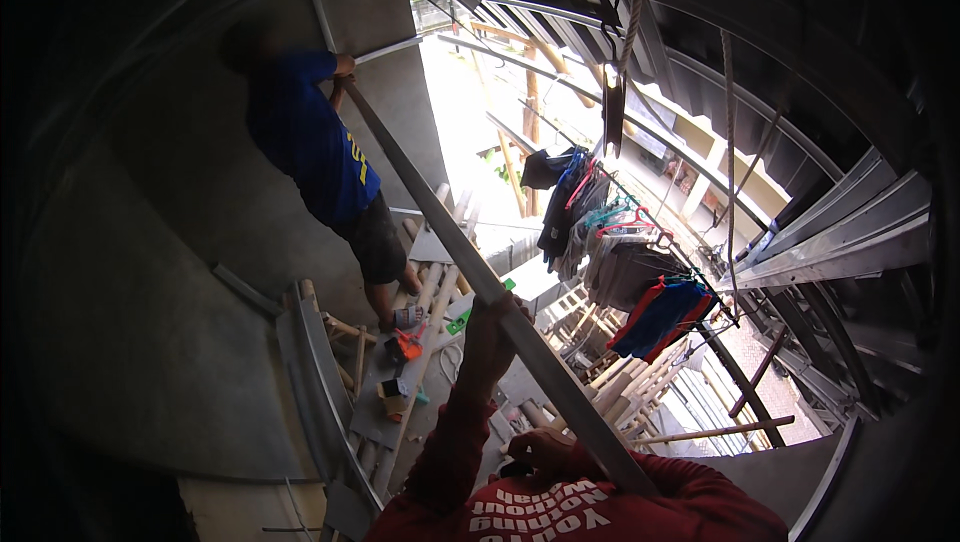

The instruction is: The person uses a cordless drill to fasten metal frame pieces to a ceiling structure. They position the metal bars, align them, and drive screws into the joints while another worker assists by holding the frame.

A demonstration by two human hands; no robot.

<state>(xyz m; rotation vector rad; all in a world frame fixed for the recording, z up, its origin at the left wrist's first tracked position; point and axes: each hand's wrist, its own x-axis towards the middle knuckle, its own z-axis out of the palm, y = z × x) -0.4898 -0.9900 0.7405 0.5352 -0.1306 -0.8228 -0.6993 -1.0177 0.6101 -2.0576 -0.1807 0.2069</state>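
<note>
One long grey bar (562, 382), gripped by the left hand (487, 335) and reaching beyond it to a co-worker's hands (344, 66), looks stiff, fairly light and smooth, best held at well-spaced points; the right hand's (545, 449) state I cannot tell.

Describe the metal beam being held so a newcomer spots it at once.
Start from the co-worker in the blue shirt at upper left. From that person's hands, a long grey metal beam slants down to lower centre, where the wearer's left hand grips it. Unlike the round tan poles lying below, it is flat-sided and held aloft.
</note>
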